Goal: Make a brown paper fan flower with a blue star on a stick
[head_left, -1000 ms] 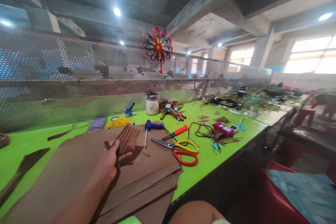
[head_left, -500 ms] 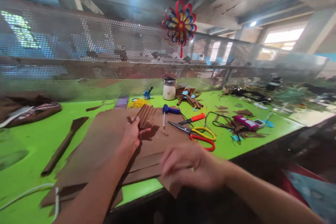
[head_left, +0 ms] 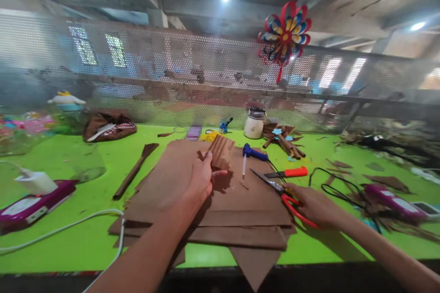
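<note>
My left hand (head_left: 202, 176) is closed on a small piece of ridged brown paper (head_left: 222, 151), raised over the brown paper sheets (head_left: 178, 165), thumb on its near edge. On the right, my right hand (head_left: 314, 206) is closed over the handles of a pair of scissors (head_left: 272, 183). One red handle loop shows below the fingers; the yellow one is mostly hidden. The blades lie apart from the held paper, pointing up and left. Just beyond them is a knife with an orange handle (head_left: 296, 172). A blue glue gun (head_left: 255, 152) rests on the sheets, nozzle toward me.
A rolled brown paper stalk (head_left: 135, 171) lies left on the green table (head_left: 206, 256). Farther back stand a white jar (head_left: 254, 123) and brown paper rolls (head_left: 287, 144). Purple power strips (head_left: 37, 206) (head_left: 395, 201) and cables flank the sheets. A metal mesh screen (head_left: 206, 64) runs behind.
My right hand has moved from the near edge of the sheets to the scissors and closed on their handles. My left hand keeps the ridged paper. The view has turned left.
</note>
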Tool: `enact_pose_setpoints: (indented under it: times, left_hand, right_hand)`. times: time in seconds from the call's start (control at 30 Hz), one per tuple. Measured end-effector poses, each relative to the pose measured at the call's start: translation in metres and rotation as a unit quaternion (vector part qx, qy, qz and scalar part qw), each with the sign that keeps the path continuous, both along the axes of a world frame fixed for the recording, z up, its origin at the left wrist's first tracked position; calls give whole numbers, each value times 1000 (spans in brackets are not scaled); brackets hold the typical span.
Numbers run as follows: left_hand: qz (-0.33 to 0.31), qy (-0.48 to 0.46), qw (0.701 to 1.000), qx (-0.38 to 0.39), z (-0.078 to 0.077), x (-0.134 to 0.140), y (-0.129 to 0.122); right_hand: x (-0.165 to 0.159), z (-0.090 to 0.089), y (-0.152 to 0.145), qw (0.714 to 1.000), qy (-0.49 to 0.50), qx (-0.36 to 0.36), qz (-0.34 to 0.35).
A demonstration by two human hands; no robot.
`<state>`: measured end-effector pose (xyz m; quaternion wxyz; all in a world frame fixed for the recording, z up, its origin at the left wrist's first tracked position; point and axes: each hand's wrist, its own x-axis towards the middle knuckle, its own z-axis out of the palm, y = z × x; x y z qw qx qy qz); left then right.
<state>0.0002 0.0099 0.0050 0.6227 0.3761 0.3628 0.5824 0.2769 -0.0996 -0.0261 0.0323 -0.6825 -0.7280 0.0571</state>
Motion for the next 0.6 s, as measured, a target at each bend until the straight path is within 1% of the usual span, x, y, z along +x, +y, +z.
enact_pose_setpoints:
  times: [0.07,0.13,0.2,0.23,0.27,0.33,0.37,0.4,0.47,0.53,0.6]
  left_hand:
    - [3,-4,1000,-1,3,0,-1]
    - [10,-7,1000,-1,6,0,-2]
    - [17,-7,1000,1,8,0,-3]
    - [18,-4,1000,2,9,1,-4]
    - [18,0,1000,3,10,1,-4]
    - [16,6,1000,12,11,2,-6]
    - [14,7,1000,20,11,2,-7]
    - [13,7,999,28,12,3,-8]
    - [15,4,999,43,14,3,-10]
    - [20,5,998,57,17,2,-12]
    - [26,7,997,75,21,1,-15]
  right_hand:
    - [-1,7,-1,1000,9,6,-19]
    - [-4,18,-6,999,46,9,-23]
    - [-9,30,-14,993,119,14,-11]
    - [-13,37,-18,985,169,19,-3]
    - [-19,42,-21,973,230,23,13]
    - [-32,49,-25,932,358,23,55]
    - [-40,50,-25,911,406,10,73]
    - [-48,50,-23,892,445,4,77]
    - [-66,47,-17,864,497,-9,84]
    - [-84,44,-10,852,520,-11,60]
    - [-101,44,-5,859,510,-4,44]
